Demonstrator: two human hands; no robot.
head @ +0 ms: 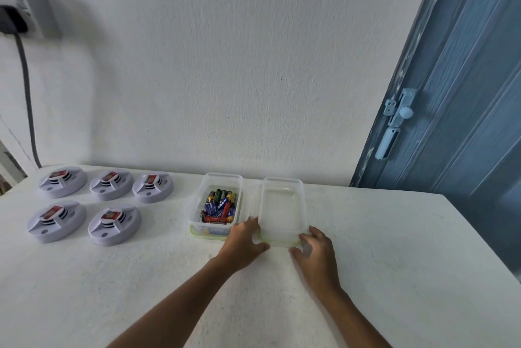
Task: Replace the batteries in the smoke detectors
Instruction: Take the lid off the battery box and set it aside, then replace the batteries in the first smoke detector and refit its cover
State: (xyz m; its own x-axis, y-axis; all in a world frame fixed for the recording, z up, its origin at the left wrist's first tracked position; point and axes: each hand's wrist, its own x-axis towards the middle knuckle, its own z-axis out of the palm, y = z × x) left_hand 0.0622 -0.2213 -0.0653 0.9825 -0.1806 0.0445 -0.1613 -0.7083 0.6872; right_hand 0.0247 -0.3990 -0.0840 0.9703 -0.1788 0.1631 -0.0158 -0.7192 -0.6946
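Observation:
Several white round smoke detectors (111, 184) lie in two rows on the left of the white table, each with a red-labelled battery showing on top. A clear plastic box of mixed batteries (218, 208) stands mid-table. Right beside it stands an empty clear container (282, 211). My left hand (245, 243) touches the empty container's near left corner, fingers lying along its side and thumb spread below the near edge. My right hand (317, 253) curls around its near right corner, slightly blurred.
The table (394, 263) backs onto a white wall. A blue door with a pale latch (397, 116) stands at the right. A wall socket with a black plug and grey cable (26, 88) is at the upper left.

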